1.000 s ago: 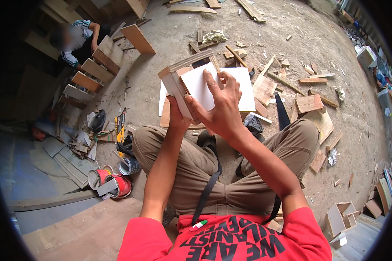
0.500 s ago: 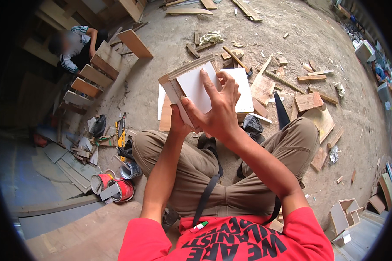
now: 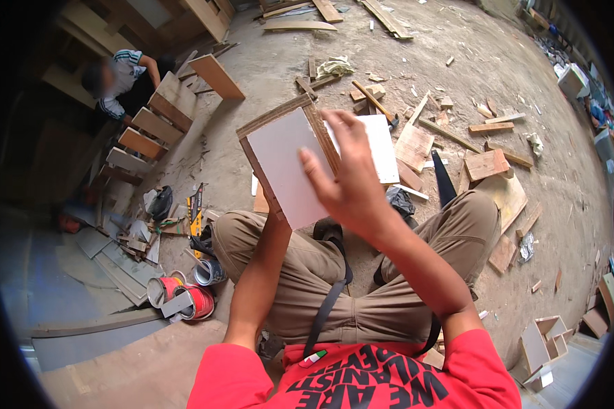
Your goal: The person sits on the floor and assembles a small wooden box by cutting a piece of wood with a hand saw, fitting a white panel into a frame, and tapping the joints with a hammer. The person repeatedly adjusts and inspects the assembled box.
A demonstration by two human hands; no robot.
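Box, wood with white face, tilted, held up in front of my lap. My left hand grips it from below, fingertips hidden behind. My right hand, blurred, grips nothing: thumb spread from half-curled fingers, over the box's right side, contact unclear.

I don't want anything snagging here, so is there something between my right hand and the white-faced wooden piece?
Nothing visible is in the way: your right hand is at the right side of the white-faced wooden piece, with the thumb in front of it. The fingers are blurred, so contact is unclear.
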